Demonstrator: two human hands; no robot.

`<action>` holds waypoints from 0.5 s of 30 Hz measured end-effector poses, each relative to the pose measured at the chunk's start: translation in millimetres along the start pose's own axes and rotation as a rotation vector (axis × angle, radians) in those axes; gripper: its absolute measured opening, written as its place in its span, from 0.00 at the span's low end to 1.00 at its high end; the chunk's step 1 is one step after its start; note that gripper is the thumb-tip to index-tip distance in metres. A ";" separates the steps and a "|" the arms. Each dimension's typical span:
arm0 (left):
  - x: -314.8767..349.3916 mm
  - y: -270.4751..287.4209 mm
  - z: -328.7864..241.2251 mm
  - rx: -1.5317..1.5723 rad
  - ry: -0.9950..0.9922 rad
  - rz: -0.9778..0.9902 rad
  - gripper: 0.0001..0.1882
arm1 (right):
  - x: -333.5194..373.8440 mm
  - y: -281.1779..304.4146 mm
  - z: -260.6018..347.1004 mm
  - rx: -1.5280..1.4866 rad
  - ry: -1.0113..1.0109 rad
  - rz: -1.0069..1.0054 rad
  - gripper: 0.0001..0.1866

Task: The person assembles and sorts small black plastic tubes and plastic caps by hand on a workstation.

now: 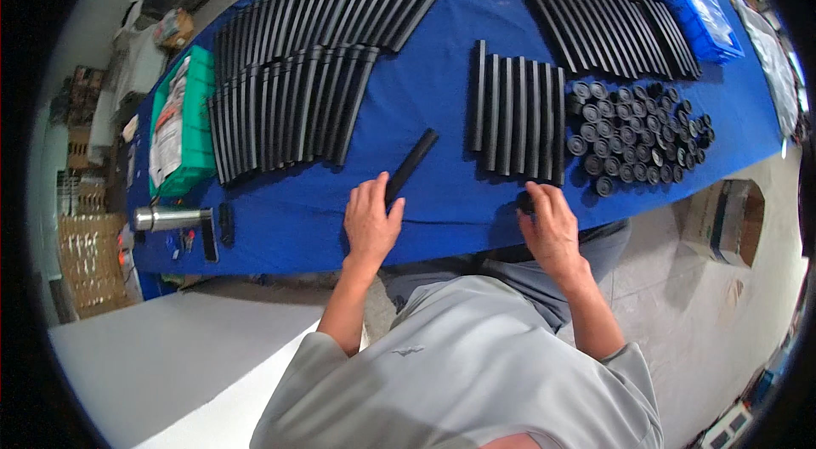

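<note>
My left hand (372, 218) is closed around the lower end of a black tube (413, 163), which slants up and to the right over the blue cloth. My right hand (552, 226) pinches a small black cap (525, 203) near the table's front edge; fingers partly hide the cap. Just beyond that hand lies a short row of black tubes (521, 116), side by side. Many round black caps (629, 136) are heaped to the right of this row. Farther left, two overlapping rows of black tubes (293, 105) have wider bands at their far ends.
More black tubes (595, 28) lie at the far right beside a blue crate (695, 11). A green crate (201, 122) stands on the left. Nearer are a steel flask (174, 219) and a phone (209, 241). A cardboard box (722, 224) sits on the floor at right.
</note>
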State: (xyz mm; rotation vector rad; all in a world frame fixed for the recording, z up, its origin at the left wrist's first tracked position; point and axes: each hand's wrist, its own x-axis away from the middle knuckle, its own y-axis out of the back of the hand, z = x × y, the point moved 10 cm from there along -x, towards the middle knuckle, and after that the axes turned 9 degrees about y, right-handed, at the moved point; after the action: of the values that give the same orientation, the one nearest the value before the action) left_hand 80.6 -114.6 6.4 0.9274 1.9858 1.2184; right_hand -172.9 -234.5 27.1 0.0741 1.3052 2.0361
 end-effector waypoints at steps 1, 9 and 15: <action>-0.4 0.2 0.3 0.006 -0.006 0.001 0.25 | -2.5 5.3 -1.7 0.011 -0.034 -0.062 0.28; -1.1 -7.3 9.7 -0.011 -0.018 0.021 0.23 | 7.1 -11.1 -11.1 0.089 -0.051 -0.037 0.34; -2.5 0.2 15.9 0.035 -0.022 0.037 0.19 | -0.7 -6.0 33.1 -0.479 -0.111 0.031 0.32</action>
State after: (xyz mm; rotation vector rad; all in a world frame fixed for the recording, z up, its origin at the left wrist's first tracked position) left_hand 94.7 -109.1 0.9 0.9952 1.9864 1.1923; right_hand -156.0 -207.8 38.6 -0.0118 0.7279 2.2811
